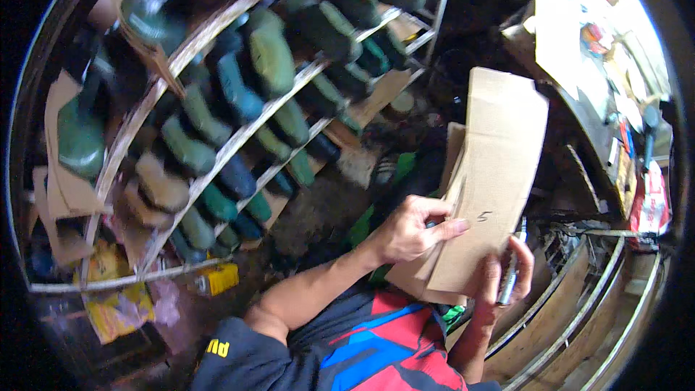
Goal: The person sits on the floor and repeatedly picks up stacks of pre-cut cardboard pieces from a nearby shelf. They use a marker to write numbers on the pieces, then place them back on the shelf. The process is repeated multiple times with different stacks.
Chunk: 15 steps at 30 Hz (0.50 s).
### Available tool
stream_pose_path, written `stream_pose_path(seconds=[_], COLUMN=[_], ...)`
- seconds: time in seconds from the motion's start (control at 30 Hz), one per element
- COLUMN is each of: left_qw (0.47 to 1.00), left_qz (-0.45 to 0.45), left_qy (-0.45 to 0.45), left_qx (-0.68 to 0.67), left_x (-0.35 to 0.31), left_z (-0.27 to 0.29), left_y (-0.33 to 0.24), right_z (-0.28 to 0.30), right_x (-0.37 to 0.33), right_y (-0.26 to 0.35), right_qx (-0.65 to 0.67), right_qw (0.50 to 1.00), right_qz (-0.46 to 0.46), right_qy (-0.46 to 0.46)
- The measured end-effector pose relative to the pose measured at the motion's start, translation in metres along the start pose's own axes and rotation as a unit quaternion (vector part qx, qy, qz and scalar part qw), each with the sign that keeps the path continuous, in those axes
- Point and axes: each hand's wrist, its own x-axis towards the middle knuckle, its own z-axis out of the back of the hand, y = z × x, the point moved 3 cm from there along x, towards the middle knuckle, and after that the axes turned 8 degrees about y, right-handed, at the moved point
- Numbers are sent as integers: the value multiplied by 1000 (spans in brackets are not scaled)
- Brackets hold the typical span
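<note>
A stack of brown cardboard pieces [503, 145] is held up in front of me, the top one long with a small handwritten mark low on its face. My left hand [416, 230] pinches the stack's left edge, thumb over the front. A small dark bit shows by its fingers, too little to name. At the lower right edge my right hand [499, 275] grips the cardboard, thumb on the front. A slim silvery pen [512, 268] is also tucked among the right fingers. The lower sheets are partly hidden behind the top one.
Slanting racks [271, 108] at the left carry several rows of green shoe lasts [270, 51]. A cluttered workbench [579, 123] stands at the far right. Below it is a slatted wooden rack [565, 304]. A yellow box [218, 279] lies at the lower left.
</note>
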Motion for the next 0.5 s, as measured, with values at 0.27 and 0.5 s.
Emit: stream_pose_path(seconds=[0.27,0.5], left_qw=[991,952], left_qz=[-37,-112], left_qy=[-95,-280], left_qx=[-91,-53], left_x=[-2,11], left_z=[40,108], left_y=[-21,-36], right_z=[9,20], right_x=[3,-6], right_y=[-13,-19], right_qx=[146,131], right_qw=[988,990], right_qz=[-14,-51], right_qy=[-54,-20])
